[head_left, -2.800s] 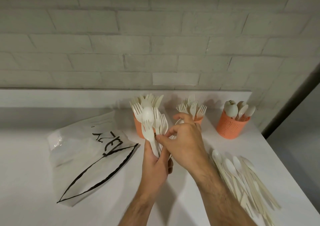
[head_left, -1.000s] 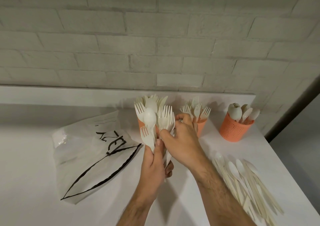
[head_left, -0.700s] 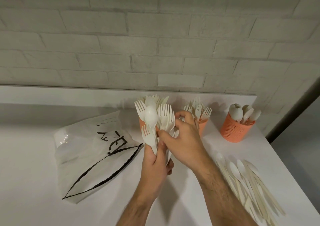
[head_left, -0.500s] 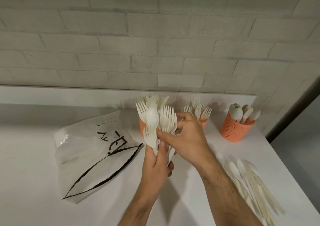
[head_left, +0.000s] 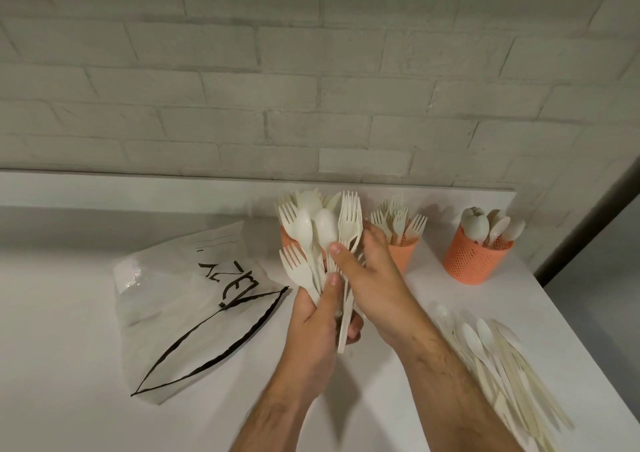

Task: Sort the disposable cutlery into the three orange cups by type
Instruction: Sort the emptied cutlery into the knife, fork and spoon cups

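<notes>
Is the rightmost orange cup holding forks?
No, the rightmost orange cup holds spoons; forks stand in the cup to its left.

Orange perforated cups [head_left: 477, 256], cream cutlery [head_left: 502, 365]

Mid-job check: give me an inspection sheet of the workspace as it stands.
Surface: white table.
Job's things: left cup mixed; middle cup forks; right cup spoons; loose cutlery pile at right.
Clutter: plastic bag.
Hands: left hand grips a cutlery bunch; right hand pinches pieces in it.
Cables: nothing seen.
Surroundings: brick wall.
</notes>
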The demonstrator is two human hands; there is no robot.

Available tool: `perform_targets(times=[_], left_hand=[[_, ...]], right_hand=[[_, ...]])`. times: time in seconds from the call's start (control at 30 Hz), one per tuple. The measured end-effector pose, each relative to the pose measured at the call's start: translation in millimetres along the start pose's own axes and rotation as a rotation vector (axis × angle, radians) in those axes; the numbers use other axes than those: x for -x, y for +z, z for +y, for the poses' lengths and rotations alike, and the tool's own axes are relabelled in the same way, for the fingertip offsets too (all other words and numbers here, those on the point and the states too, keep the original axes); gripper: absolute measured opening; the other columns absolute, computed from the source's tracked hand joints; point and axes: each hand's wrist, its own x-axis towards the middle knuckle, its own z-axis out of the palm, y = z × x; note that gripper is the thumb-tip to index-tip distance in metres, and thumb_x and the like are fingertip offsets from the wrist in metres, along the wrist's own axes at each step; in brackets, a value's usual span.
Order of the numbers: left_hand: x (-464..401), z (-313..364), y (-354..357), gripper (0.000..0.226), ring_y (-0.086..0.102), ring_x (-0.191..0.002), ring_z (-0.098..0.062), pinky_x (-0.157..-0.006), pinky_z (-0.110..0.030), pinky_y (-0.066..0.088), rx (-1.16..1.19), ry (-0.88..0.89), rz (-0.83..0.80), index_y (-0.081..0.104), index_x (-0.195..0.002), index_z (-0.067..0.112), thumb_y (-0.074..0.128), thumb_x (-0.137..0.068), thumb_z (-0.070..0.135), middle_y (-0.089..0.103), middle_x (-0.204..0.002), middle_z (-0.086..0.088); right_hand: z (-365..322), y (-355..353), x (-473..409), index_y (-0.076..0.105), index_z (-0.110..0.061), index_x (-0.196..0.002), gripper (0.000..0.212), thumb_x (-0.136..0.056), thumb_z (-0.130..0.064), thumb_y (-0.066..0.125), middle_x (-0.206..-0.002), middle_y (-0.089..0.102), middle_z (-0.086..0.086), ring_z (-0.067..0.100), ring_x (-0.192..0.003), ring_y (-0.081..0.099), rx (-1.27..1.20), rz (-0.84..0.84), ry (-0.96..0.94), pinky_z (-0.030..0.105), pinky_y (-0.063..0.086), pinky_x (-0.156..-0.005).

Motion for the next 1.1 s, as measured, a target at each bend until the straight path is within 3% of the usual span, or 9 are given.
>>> perform_targets(times=[0.1, 0.2, 0.33, 0.67, 0.77, 0.9, 0.97, 1.03, 1.1], left_hand=[[0.1, 7.2, -2.7, 0.026, 0.049, -0.048, -0.017, -0.048, -0.028, 0.043, 0.100, -0.072, -0.065, 0.061, -0.110, 0.012, 0.053, -0.093, 0.030, 0.056, -0.062, -0.005], [-2.4, 10.9, -6.2, 0.032, 0.056, -0.060, -0.018, -0.054, -0.031, 0.046, 0.192, -0.138, -0.109, 0.064, -0.119, 0.014, 0.054, -0.092, 0.030, 0.061, -0.077, -0.008], [-5.7, 15.9, -6.4, 0.034, 0.066, -0.098, -0.023, -0.076, -0.036, 0.051, 0.156, -0.160, -0.142, 0.061, -0.128, 0.016, 0.049, -0.099, 0.025, 0.069, -0.114, -0.010], [-13.0, 27.0, -1.5, 0.025, 0.071, -0.079, -0.010, -0.062, -0.024, 0.055, 0.047, -0.121, -0.213, 0.066, -0.115, 0.017, 0.049, -0.099, 0.008, 0.073, -0.088, 0.001], [-16.6, 26.5, -0.7, 0.014, 0.069, -0.083, -0.017, -0.067, -0.030, 0.057, 0.080, -0.131, -0.194, 0.062, -0.105, 0.011, 0.053, -0.095, 0.007, 0.068, -0.093, -0.008], [-18.5, 28.5, -1.8, 0.024, 0.058, -0.088, -0.029, -0.070, -0.034, 0.051, 0.079, -0.125, -0.215, 0.057, -0.108, 0.012, 0.062, -0.085, 0.014, 0.057, -0.099, -0.018], [-21.2, 27.8, -5.6, 0.030, 0.054, -0.093, -0.033, -0.076, -0.039, 0.049, 0.071, -0.124, -0.221, 0.058, -0.110, 0.013, 0.065, -0.081, 0.017, 0.057, -0.103, -0.018], [-23.5, 26.9, -7.7, 0.032, 0.054, -0.094, -0.033, -0.080, -0.041, 0.048, 0.060, -0.122, -0.209, 0.060, -0.110, 0.012, 0.068, -0.081, 0.019, 0.058, -0.104, -0.018], [-25.8, 24.1, -6.7, 0.032, 0.060, -0.091, -0.029, -0.075, -0.035, 0.051, 0.051, -0.104, -0.180, 0.059, -0.113, 0.003, 0.067, -0.085, 0.017, 0.064, -0.101, -0.017]], right_hand=[[0.5, 4.9, 3.6, 0.054, -0.051, -0.103, 0.023, -0.103, -0.028, 0.052, -0.125, 0.044, -0.009, 0.017, -0.097, 0.066, -0.064, 0.003, 0.003, 0.030, 0.059, -0.060], [5.5, 7.7, 5.4, 0.056, -0.065, -0.102, 0.036, -0.103, -0.030, 0.050, -0.131, 0.046, -0.003, 0.007, -0.121, 0.056, -0.113, 0.000, -0.050, 0.032, 0.052, -0.099], [6.0, 8.9, 6.4, 0.052, -0.069, -0.103, 0.045, -0.099, -0.024, 0.053, -0.127, 0.042, -0.008, 0.002, -0.128, 0.044, -0.046, 0.026, -0.176, 0.024, 0.037, -0.110], [9.2, -3.6, 8.7, 0.055, -0.019, -0.102, 0.026, -0.077, -0.015, 0.050, -0.121, 0.055, 0.010, 0.022, -0.109, 0.061, -0.217, -0.033, -0.089, 0.030, 0.051, -0.077], [7.0, -5.2, 11.9, 0.060, -0.033, -0.118, 0.042, -0.082, -0.016, 0.047, -0.126, 0.059, -0.009, 0.020, -0.118, 0.060, -0.201, -0.072, -0.136, 0.035, 0.053, -0.086], [7.7, -12.0, 14.6, 0.030, -0.069, -0.136, 0.065, -0.088, -0.028, 0.046, -0.119, 0.054, -0.006, -0.001, -0.090, 0.057, -0.153, -0.171, -0.093, 0.012, 0.048, -0.061], [8.7, -15.6, 13.5, 0.017, -0.080, -0.130, 0.066, -0.091, -0.038, 0.050, -0.132, 0.045, -0.010, 0.002, -0.108, 0.055, -0.098, -0.182, -0.108, 0.019, 0.053, -0.078], [9.3, -17.9, 12.8, 0.020, -0.089, -0.113, 0.059, -0.096, -0.040, 0.049, -0.140, 0.029, -0.042, -0.011, -0.133, 0.035, -0.002, -0.181, -0.149, 0.020, 0.038, -0.107], [13.1, -20.6, 10.7, 0.029, -0.082, -0.116, 0.050, -0.095, -0.043, 0.052, -0.141, 0.032, -0.037, -0.007, -0.139, 0.030, 0.081, -0.115, -0.155, 0.030, 0.032, -0.115]])
